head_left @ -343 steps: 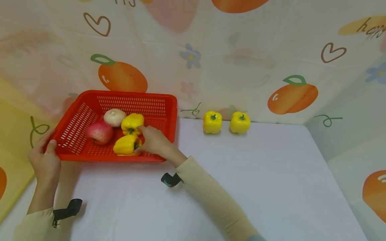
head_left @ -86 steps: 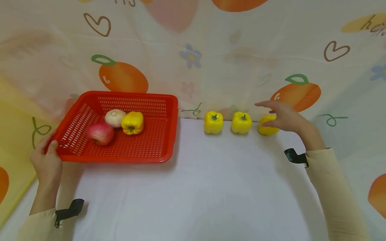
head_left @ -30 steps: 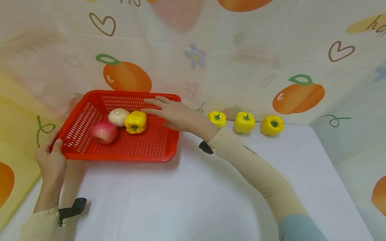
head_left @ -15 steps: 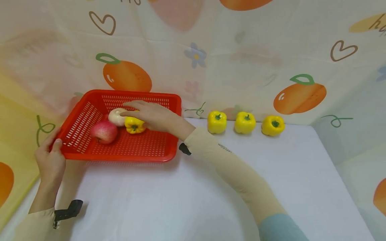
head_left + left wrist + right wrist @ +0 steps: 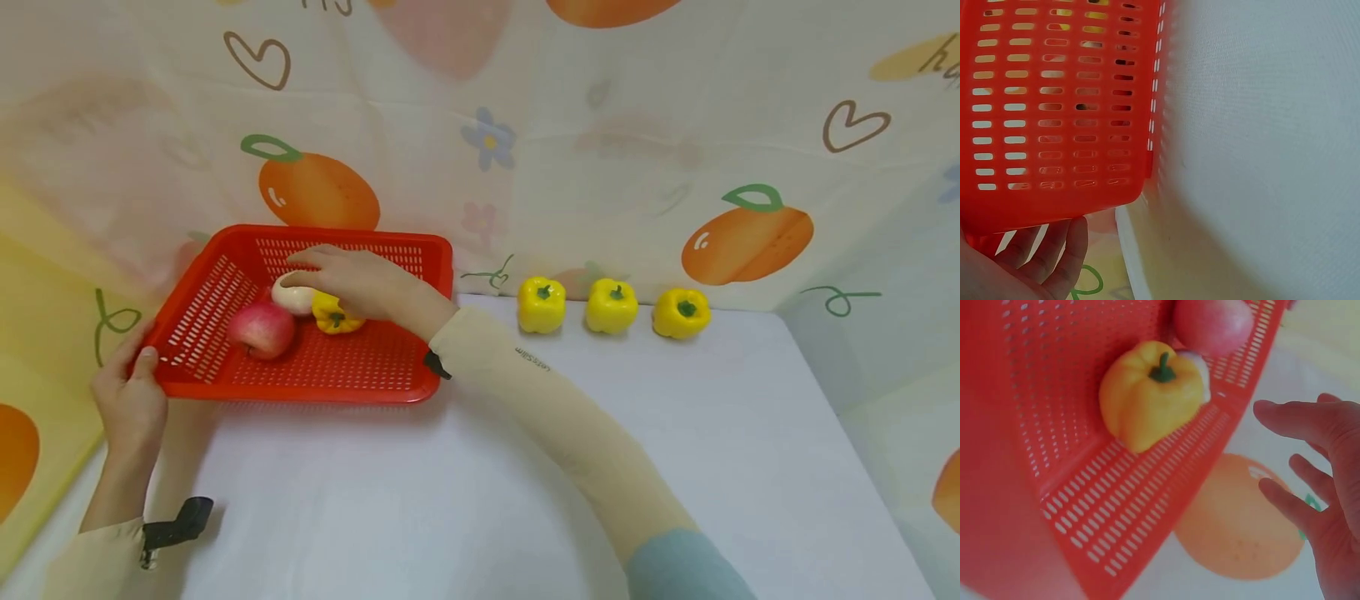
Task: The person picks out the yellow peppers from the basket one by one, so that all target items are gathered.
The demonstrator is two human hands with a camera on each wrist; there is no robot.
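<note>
At the left end of a red plastic basket (image 5: 300,390), my left hand (image 5: 131,400) grips the rim; in the left wrist view its fingers (image 5: 1072,250) curl by the basket's edge. My right hand (image 5: 360,279) hovers over the basket with fingers apart. Beneath it lie a yellow bell pepper (image 5: 335,317) and a white onion-like bulb (image 5: 291,296), both partly covered by the hand in the head view. A pink-red apple (image 5: 261,330) sits left of them. In the right wrist view, a gap separates the right hand (image 5: 1322,469) from the yellow bell pepper (image 5: 1147,400).
Three yellow bell peppers stand in a row at the back of the white table (image 5: 525,467): a left one (image 5: 541,307), a middle one (image 5: 611,307) and a right one (image 5: 681,314). Behind them hangs a printed cloth (image 5: 585,167).
One bell pepper has gone from the basket to the right end of the table row. My right hand has since moved left from there to above the basket. The left hand keeps its grip.
</note>
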